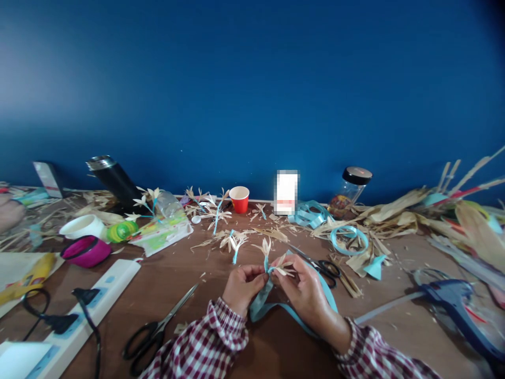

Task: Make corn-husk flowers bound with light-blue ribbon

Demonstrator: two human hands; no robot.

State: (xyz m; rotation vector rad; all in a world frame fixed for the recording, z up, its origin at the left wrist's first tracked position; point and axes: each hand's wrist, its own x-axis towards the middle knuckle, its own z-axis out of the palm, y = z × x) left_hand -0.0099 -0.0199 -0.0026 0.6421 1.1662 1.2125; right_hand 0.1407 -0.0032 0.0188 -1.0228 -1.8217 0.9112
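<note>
Pinched in my left hand (243, 287) is the stem of a pale corn-husk flower (265, 247), wrapped in light-blue ribbon. My right hand (305, 289) closes its fingertips on a second corn-husk flower (286, 267), whose petals stick out to the right, and the two stems meet between my hands. From that join a light-blue ribbon (262, 310) hangs down, loops under my right hand and runs up behind it. Black-handled scissors (158, 329) lie left of my left sleeve. A small husk flower (236, 247) with a blue stem lies just beyond my left hand.
A white power strip (104, 295) with plugs lies at left, a blue glue gun (453, 300) at right. Further back are a black flask (114, 179), a red paper cup (239, 200), a lidded jar (349, 192), ribbon rolls (311, 213) and dry husks (398, 213). Another person's hand (10, 213) shows at far left.
</note>
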